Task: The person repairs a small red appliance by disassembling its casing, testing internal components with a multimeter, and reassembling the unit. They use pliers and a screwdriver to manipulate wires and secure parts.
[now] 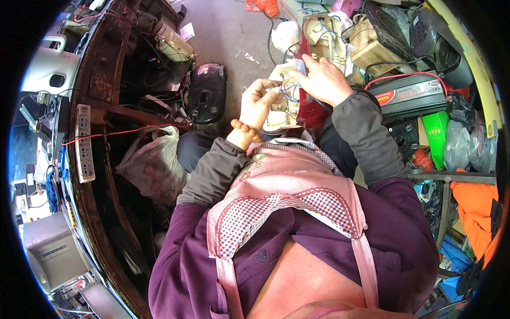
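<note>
A cream plastic appliance housing (280,118), open with loose wires inside, rests at my lap beside a red shell part (312,112). My left hand (259,102) is at its left side, thumb and forefinger pinched at a blue wire (289,91) that loops over the housing. Across from it, my right hand (325,80) bends over the upper right of the housing. Its thumb and fingers are curled; what lies between them is hidden. A second opened cream housing (325,40) with blue wires lies just beyond.
At left stands a dark wooden bench (95,101) with a white power strip (84,143) and a red wire. A black appliance base (207,93) lies on the floor. To the right are a power inverter (409,95), a wooden box (372,47), a green box (436,139) and plastic bags.
</note>
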